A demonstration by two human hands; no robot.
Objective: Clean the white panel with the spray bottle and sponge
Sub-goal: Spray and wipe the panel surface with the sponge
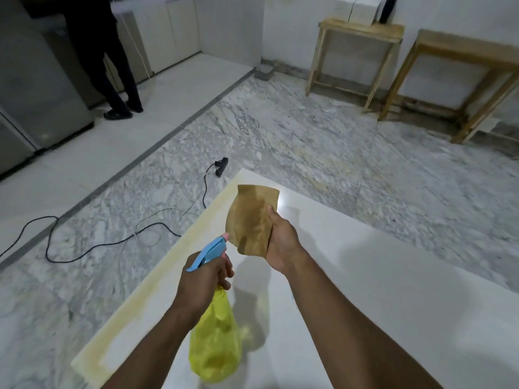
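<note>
A large white panel lies flat below me, with a yellowish stained strip along its left edge. My left hand grips the neck of a yellow spray bottle with a blue trigger head, its pink nozzle pointing up and away toward the sponge. My right hand holds a thin tan sponge cloth upright in the air above the panel, just beyond the nozzle.
Black cables and a power strip lie on the marble floor left of the panel. Another person stands at the far left by a counter. Two wooden stands line the back wall.
</note>
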